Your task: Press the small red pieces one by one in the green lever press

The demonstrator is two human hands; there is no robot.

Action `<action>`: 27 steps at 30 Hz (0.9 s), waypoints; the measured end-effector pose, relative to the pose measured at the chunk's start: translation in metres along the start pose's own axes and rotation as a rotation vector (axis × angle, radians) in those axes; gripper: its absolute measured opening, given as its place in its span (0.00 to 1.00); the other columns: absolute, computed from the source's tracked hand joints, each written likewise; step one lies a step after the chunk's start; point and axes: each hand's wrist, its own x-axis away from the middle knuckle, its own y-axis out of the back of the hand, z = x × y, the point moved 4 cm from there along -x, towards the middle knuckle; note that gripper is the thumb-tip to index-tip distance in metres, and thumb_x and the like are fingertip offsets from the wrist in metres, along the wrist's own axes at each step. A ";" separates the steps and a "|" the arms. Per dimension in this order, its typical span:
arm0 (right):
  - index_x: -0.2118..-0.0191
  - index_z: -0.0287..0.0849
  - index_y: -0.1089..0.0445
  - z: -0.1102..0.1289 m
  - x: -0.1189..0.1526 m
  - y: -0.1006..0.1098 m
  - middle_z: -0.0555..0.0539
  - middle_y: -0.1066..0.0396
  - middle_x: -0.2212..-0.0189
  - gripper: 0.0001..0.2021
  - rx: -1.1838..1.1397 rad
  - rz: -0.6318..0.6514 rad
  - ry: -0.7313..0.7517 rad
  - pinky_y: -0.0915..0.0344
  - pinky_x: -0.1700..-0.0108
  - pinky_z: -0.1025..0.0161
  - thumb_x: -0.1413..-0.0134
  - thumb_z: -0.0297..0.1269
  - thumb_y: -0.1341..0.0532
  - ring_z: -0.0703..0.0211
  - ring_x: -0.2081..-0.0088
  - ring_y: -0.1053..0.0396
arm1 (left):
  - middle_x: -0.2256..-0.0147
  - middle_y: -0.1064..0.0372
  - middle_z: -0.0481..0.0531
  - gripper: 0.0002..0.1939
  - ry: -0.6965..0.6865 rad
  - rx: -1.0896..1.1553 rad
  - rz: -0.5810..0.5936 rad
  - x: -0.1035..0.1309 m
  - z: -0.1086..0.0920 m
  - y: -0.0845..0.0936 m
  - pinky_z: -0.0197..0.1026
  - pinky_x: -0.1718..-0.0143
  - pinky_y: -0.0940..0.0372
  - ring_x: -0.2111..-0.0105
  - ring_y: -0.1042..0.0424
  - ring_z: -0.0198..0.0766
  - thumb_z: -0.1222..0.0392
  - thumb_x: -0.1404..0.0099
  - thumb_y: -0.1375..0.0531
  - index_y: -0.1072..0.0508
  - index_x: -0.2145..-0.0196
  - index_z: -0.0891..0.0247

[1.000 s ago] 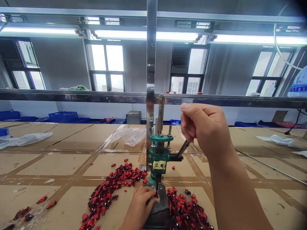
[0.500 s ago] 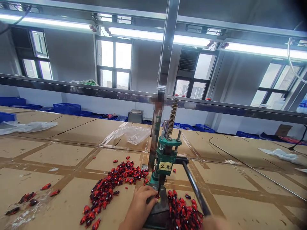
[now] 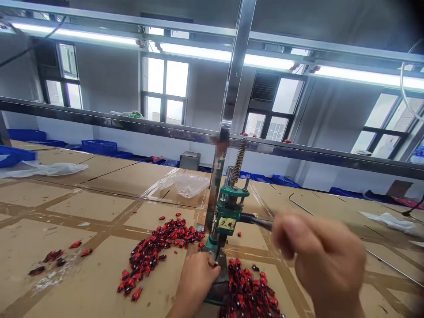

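Note:
A green hand press (image 3: 228, 207) with a spring on top and a "2#" label stands on the cardboard-covered table. My left hand (image 3: 198, 276) is at its dark base, fingers pinched together; whatever they hold is too hidden to name. On the right, my right hand (image 3: 321, 251) is closed around the end of the press lever (image 3: 260, 221), which now points toward the camera's right. A curved pile of small red and black parts (image 3: 149, 254) lies left of the press. Another pile of them (image 3: 250, 291) lies right of its base.
Several loose red parts (image 3: 53, 256) lie at the left. A clear plastic sheet (image 3: 188, 184) rests behind the press, beside an upright metal post (image 3: 233, 84). Blue bins (image 3: 99, 147) line the back. A thin rod (image 3: 394, 265) crosses the right side.
My right hand has risen from the bottom edge, and the lever has swung up with it. My left fingers have drawn back slightly from under the press. The view has shifted a little.

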 end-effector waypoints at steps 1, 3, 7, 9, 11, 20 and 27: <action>0.81 0.42 0.35 -0.007 -0.023 0.003 0.51 0.41 0.86 0.22 -0.060 -0.064 -0.082 0.46 0.81 0.64 0.33 0.40 0.44 0.65 0.84 0.41 | 0.69 0.17 0.50 0.06 0.040 0.014 0.014 0.005 -0.004 -0.007 0.40 0.66 0.40 0.65 0.21 0.45 0.55 0.42 0.35 0.17 0.72 0.56; 0.83 0.42 0.34 -0.017 -0.061 0.002 0.53 0.43 0.90 0.23 -0.148 -0.110 -0.177 0.46 0.83 0.65 0.35 0.43 0.42 0.66 0.86 0.43 | 0.68 0.17 0.47 0.05 0.059 0.080 0.048 0.014 -0.015 -0.022 0.40 0.63 0.38 0.63 0.20 0.44 0.54 0.43 0.33 0.17 0.69 0.54; 0.84 0.42 0.34 -0.026 -0.089 -0.003 0.55 0.47 0.91 0.22 -0.187 -0.129 -0.163 0.46 0.84 0.66 0.39 0.42 0.39 0.67 0.88 0.45 | 0.60 0.17 0.45 0.09 -0.059 0.196 0.013 0.030 -0.020 -0.021 0.43 0.52 0.39 0.56 0.23 0.45 0.53 0.43 0.31 0.17 0.62 0.51; 0.84 0.42 0.34 -0.029 -0.084 -0.001 0.55 0.47 0.91 0.21 -0.233 -0.172 -0.151 0.47 0.85 0.65 0.40 0.40 0.38 0.67 0.88 0.45 | 0.64 0.19 0.46 0.05 -0.066 0.148 -0.045 0.038 0.008 0.006 0.42 0.55 0.39 0.60 0.23 0.42 0.54 0.38 0.34 0.18 0.65 0.52; 0.83 0.42 0.34 -0.032 -0.077 0.001 0.55 0.47 0.90 0.20 -0.260 -0.199 -0.139 0.48 0.86 0.64 0.40 0.38 0.38 0.65 0.87 0.44 | 0.65 0.20 0.48 0.06 -0.016 -0.037 -0.145 0.048 0.055 0.044 0.43 0.56 0.40 0.60 0.24 0.44 0.54 0.36 0.37 0.19 0.67 0.53; 0.83 0.43 0.33 -0.034 -0.078 -0.004 0.55 0.47 0.89 0.17 -0.286 -0.345 -0.054 0.52 0.88 0.61 0.44 0.31 0.37 0.65 0.87 0.46 | 0.51 0.20 0.42 0.10 -0.297 -0.393 -0.020 0.072 0.196 0.114 0.47 0.50 0.50 0.51 0.28 0.45 0.50 0.32 0.37 0.21 0.54 0.38; 0.84 0.42 0.35 -0.032 -0.079 -0.003 0.56 0.50 0.90 0.19 -0.271 -0.270 -0.038 0.51 0.87 0.63 0.43 0.32 0.39 0.66 0.88 0.46 | 0.63 0.20 0.45 0.10 -0.503 -0.422 -0.062 0.049 0.172 0.094 0.46 0.52 0.49 0.62 0.28 0.40 0.47 0.28 0.41 0.20 0.58 0.42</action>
